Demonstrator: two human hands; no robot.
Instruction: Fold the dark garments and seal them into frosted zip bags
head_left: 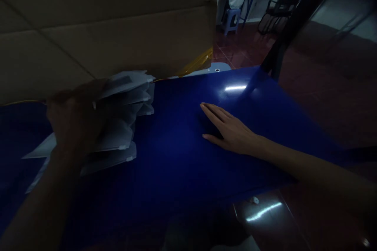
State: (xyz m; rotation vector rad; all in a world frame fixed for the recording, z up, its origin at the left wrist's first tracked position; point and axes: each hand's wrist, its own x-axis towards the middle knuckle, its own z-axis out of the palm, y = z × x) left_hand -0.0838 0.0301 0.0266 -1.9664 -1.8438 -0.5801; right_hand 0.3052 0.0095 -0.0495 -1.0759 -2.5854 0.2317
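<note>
Under the left hand (75,115) lie translucent zip bags (118,135).

A cardboard box (132,43) blocks most of the table's (171,145) far edge. Toward the near edge, room lies between plastic bags (114,135) and right hand (235,129).

On my head-camera feed, the left hand (76,115) covers part of a pile of translucent zip bags (116,135) beside a cardboard box (118,43); the right hand (235,131) stretches, thumb apart, over a blue tabletop (171,149).
</note>
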